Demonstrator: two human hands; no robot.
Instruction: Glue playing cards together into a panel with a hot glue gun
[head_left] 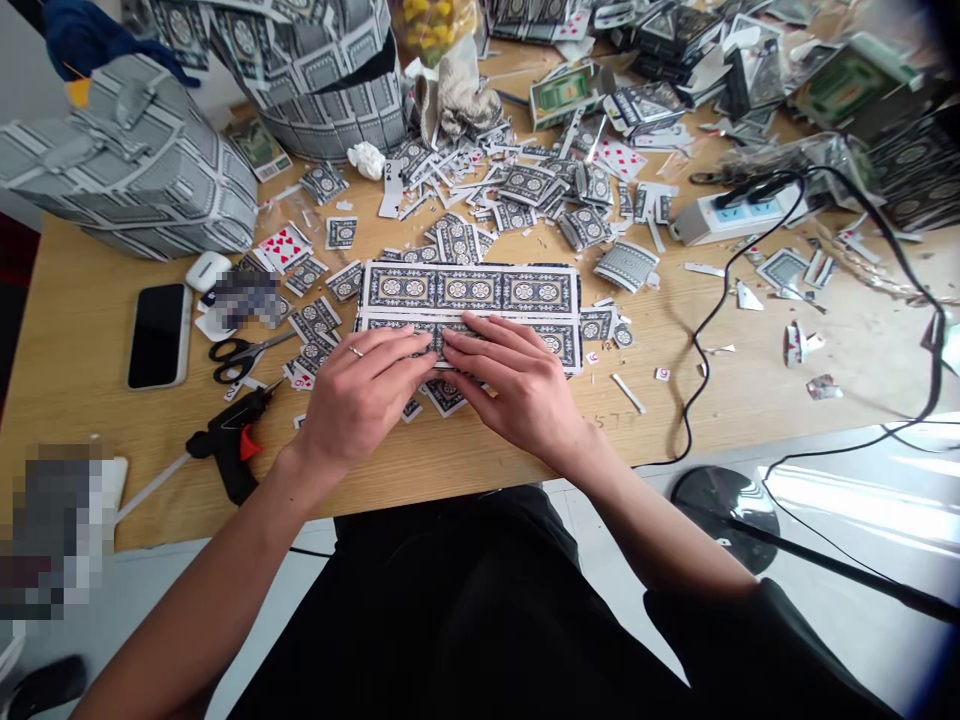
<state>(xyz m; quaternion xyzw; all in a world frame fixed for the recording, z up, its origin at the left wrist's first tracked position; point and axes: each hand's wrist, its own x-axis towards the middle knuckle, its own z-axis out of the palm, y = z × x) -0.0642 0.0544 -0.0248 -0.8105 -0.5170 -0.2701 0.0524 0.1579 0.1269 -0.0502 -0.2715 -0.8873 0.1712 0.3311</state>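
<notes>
A rectangular panel of joined playing cards lies before me at the table's front, patterned backs up in two rows. My left hand rests on its lower left part, fingers stretched out flat. Beside it, my right hand presses on the lower row with fingers extended, the two hands' fingertips nearly meeting. Both hands cover some of the lower row. Loose cards stick out from under the panel's near edge. To the left lie a black hot glue gun with a glue stick in it and black-handled scissors.
Cut card scraps litter the table. Large shapes built from cards stand at the back left. A phone lies at left. A power strip with black cables sits at right, near card boxes.
</notes>
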